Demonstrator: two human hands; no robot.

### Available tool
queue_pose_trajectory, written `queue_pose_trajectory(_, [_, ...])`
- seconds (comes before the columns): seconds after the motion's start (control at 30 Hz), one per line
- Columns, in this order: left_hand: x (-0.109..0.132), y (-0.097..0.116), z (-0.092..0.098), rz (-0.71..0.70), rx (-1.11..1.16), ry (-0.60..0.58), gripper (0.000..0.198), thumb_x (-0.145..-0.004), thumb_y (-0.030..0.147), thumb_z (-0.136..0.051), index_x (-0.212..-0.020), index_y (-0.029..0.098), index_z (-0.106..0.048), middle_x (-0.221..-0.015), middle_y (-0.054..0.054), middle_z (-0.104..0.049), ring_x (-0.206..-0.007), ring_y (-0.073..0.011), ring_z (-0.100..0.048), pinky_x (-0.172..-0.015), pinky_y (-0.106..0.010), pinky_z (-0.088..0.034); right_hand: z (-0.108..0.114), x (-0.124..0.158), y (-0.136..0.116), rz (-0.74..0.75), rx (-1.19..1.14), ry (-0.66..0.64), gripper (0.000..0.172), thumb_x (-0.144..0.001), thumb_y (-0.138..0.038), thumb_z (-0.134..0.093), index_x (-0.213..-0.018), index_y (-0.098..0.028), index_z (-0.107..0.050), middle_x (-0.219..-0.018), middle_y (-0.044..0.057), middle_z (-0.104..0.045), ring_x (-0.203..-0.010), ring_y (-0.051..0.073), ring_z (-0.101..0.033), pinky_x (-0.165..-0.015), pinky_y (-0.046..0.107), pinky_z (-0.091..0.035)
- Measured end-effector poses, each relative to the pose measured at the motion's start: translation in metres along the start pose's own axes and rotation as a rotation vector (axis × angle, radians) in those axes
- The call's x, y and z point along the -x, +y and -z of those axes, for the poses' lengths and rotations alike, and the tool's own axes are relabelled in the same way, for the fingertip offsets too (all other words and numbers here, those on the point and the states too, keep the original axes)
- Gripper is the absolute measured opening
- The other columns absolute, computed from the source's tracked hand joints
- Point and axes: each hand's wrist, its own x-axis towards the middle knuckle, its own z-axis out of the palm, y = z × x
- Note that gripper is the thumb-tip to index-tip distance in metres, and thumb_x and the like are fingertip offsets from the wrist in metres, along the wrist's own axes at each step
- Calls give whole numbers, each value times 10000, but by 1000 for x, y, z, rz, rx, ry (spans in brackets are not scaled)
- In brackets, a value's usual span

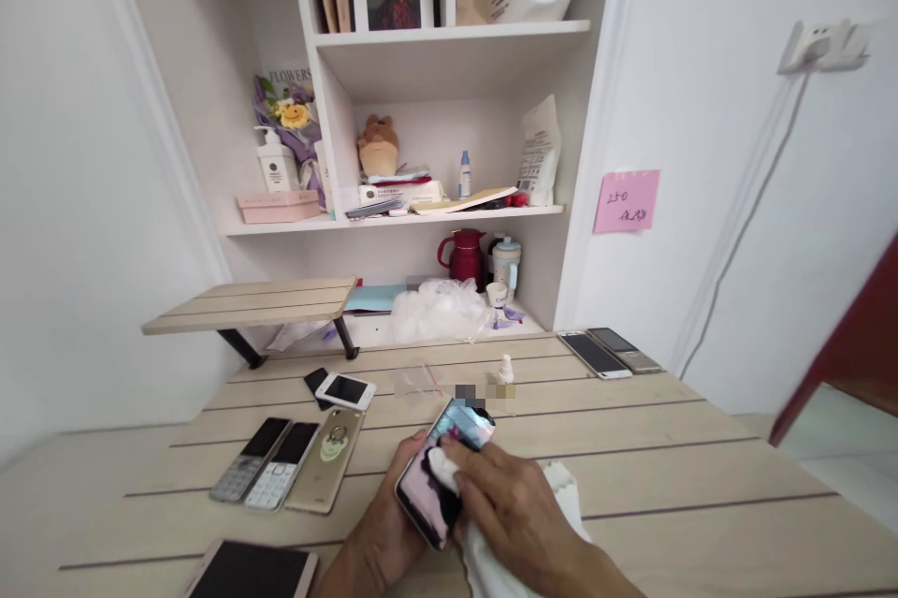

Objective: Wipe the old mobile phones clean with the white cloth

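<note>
My left hand (393,518) is closed around the edge of a smartphone (429,497), tilted above the table's front middle with its glossy, reflecting screen facing up. Pinched in the fingers of my right hand (515,495) is a white wad of cloth (443,467), pressed against that screen. A larger white cloth (491,565) hangs below my right hand and reaches out to its right. Just beyond the phone, a small white-capped bottle (506,370) and a clear plastic bag (419,380) rest on the wood; part of that spot is pixelated.
Left of my hands lie two keypad phones (281,467), a gold phone (328,462), a white phone (346,389) and a tablet-like device (253,570). More phones (596,355) lie back right. A small raised stand (253,303) and white shelving (449,222) border the table (687,467).
</note>
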Motion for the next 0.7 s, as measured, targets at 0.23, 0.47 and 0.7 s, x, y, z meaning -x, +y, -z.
queue_pose_trajectory(0.23, [-3, -6, 5, 26, -170, 19, 659, -851, 677, -417, -755, 79, -678, -591, -126, -683, -445, -191, -614, -405, -245, -374, -5, 2, 13, -84, -3, 148, 394, -998, -210, -361, -1350, -237, -535, -897, 76, -638, -754, 190, -648, -685, 308, -525])
queue_pose_trajectory(0.47, [-4, -6, 5, 2, -118, 28, 569, -859, 637, -456, -811, 113, -674, -611, -100, -690, -467, -207, -626, -389, -253, -365, -8, 3, 11, -83, 21, 68, 412, -981, -193, -381, -1354, -286, -528, -947, 78, -637, -785, 206, -646, -696, 319, -519])
queue_pose_trajectory(0.7, [-4, -4, 1, -56, 6, 61, 400, -854, 518, -577, -825, 131, -671, -674, -61, -713, -546, -181, -645, -495, -256, -433, -3, 5, 3, 24, 1, -28, 399, -982, -215, -434, -1368, -286, -503, -898, 53, -631, -732, 179, -623, -670, 283, -492])
